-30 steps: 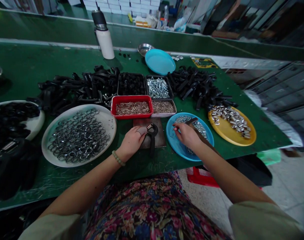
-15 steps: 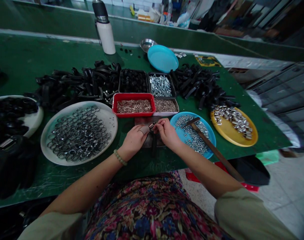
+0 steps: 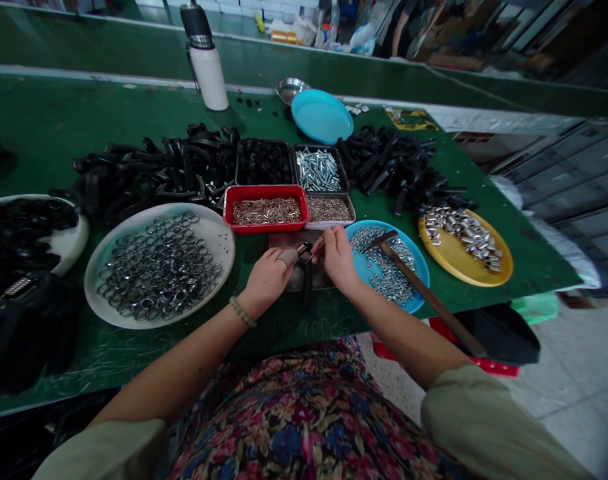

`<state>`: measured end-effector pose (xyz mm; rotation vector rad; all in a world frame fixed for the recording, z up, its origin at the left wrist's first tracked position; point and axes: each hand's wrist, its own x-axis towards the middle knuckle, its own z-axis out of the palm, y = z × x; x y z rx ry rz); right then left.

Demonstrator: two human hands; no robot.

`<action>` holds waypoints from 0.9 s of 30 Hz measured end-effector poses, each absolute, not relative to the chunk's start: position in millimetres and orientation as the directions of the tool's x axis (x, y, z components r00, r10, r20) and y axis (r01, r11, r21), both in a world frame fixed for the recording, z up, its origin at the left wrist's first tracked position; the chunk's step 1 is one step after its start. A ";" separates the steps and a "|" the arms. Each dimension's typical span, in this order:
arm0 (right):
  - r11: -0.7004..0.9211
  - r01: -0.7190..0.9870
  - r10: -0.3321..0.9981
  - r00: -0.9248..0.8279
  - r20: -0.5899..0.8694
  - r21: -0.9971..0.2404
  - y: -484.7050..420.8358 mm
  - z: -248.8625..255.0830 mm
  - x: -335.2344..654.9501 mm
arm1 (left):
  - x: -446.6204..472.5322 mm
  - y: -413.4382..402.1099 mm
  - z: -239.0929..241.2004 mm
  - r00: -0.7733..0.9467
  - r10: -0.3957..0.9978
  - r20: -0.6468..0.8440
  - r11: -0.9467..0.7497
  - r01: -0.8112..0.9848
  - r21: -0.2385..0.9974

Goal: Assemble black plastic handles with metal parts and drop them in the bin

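Observation:
Over a flat metal plate point(image 3: 279, 241) at the table's near edge, my left hand point(image 3: 268, 279) is closed on a black handle-like part point(image 3: 308, 283) with a shiny metal piece point(image 3: 302, 249) at its top. My right hand point(image 3: 340, 259) pinches a thin metal pin point(image 3: 309, 259), its tip close to that metal piece; whether they touch I cannot tell. Just beyond the hands stand a red tray point(image 3: 229, 213) of copper-coloured pins and a pale tray point(image 3: 353, 215) of smaller pieces.
A hammer point(image 3: 424, 290) lies across the blue plate point(image 3: 420, 250) of nuts, its handle overhanging the table edge. Left is a white plate point(image 3: 104, 243) of metal rings; right, a yellow plate point(image 3: 451, 265) of metal sleeves. Black parts point(image 3: 154, 167) lie behind, near a thermos point(image 3: 209, 73).
My right hand has drawn slightly away from the left, and the thin pin now shows between them. The left hand keeps its hold. A person has come into view at the back.

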<state>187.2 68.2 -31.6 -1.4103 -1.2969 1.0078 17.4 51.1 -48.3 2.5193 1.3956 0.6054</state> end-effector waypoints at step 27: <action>-0.336 -0.068 0.942 -0.018 -0.335 -0.940 69.6 -42.0 206.3 | 19.9 50.9 -45.3 0.436 0.859 0.268 -0.511 0.767 0.388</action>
